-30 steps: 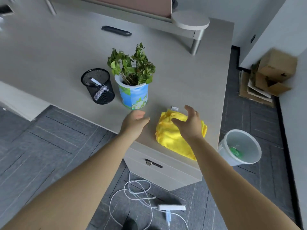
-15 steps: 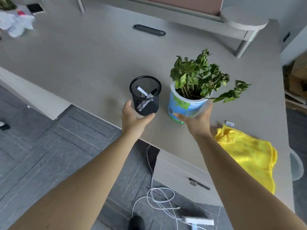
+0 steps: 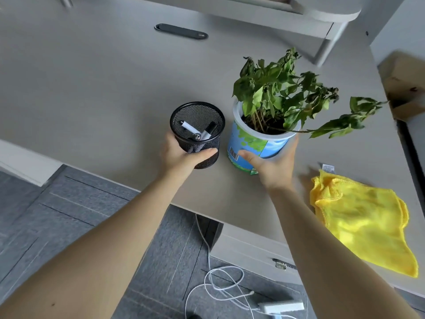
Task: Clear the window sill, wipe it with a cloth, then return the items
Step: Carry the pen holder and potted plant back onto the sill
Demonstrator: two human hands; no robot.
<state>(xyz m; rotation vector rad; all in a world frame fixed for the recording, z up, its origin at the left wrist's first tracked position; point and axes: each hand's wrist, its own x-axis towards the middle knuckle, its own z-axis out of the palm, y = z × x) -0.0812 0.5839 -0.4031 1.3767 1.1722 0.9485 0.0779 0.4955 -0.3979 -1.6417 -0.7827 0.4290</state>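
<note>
A black mesh pen cup [image 3: 197, 125] with a few pens in it stands on the grey desk [image 3: 96, 88]. My left hand [image 3: 181, 155] is wrapped around its lower part. Right beside it is a green plant in a blue and white pot [image 3: 255, 146], and my right hand [image 3: 273, 164] grips that pot from the near side. A yellow cloth [image 3: 361, 219] lies crumpled on the desk to the right, hanging slightly over the front edge.
A dark oblong cable slot [image 3: 181, 34] sits further back on the desk. A raised shelf on a metal leg [image 3: 326, 49] is at the back right. White cables and a power strip [image 3: 282, 306] lie on the floor below. Cardboard boxes [image 3: 404, 86] are at the far right.
My right hand left the yellow cloth and moved to the plant pot. My left hand reached the pen cup. Both hands have now closed around these items.
</note>
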